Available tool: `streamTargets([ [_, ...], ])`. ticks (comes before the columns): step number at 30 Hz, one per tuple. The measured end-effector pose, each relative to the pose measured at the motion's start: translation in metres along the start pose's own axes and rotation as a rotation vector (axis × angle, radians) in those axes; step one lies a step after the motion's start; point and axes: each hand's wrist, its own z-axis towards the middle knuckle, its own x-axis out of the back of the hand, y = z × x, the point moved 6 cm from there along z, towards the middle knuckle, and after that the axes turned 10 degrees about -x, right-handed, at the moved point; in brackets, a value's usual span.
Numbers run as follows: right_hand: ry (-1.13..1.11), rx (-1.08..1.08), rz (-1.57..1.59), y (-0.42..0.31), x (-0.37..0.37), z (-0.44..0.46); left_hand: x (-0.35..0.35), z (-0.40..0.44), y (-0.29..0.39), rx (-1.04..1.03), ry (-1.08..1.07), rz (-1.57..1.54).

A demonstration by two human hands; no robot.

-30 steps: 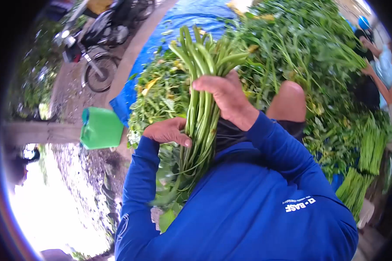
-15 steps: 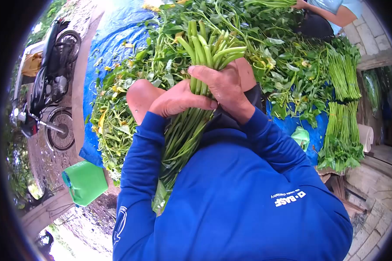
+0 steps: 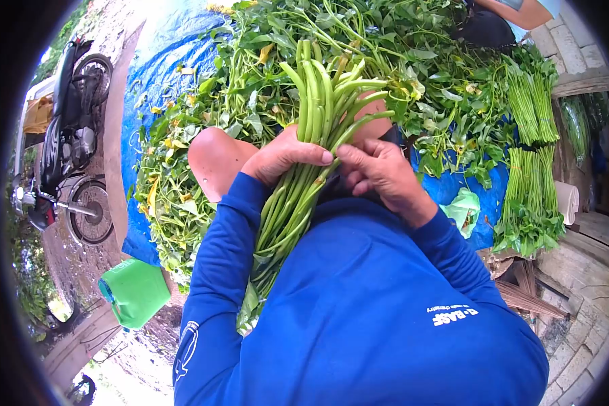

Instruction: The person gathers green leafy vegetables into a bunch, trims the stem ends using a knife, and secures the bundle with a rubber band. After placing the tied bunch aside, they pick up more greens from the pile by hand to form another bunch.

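Left hand closed around a bundle of green stems, right hand at its side.

The left hand point(image 3: 282, 158) wraps the bundle of green stems point(image 3: 316, 115) at its middle, thumb across the front; the cut ends fan out above it and the leafy ends slant down along the left sleeve point(image 3: 224, 233). The right hand point(image 3: 386, 177) is half curled at the bundle's right edge, thumb and forefinger close together; whether they pinch a stem cannot be told. Half a second ago it gripped the bundle just above the left hand; now it has moved off to the side, and the stem tops spread wider. Beyond lie loose greens point(image 3: 426, 88) on a blue tarp point(image 3: 490, 203).
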Motion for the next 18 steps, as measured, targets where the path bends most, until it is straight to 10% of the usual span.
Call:
streamTargets([
  [18, 0.087, 0.352, -0.316, -0.043, -0.03, -0.003, 0.01, -0.01, -0.011, 0.01, -0.141, -0.103],
])
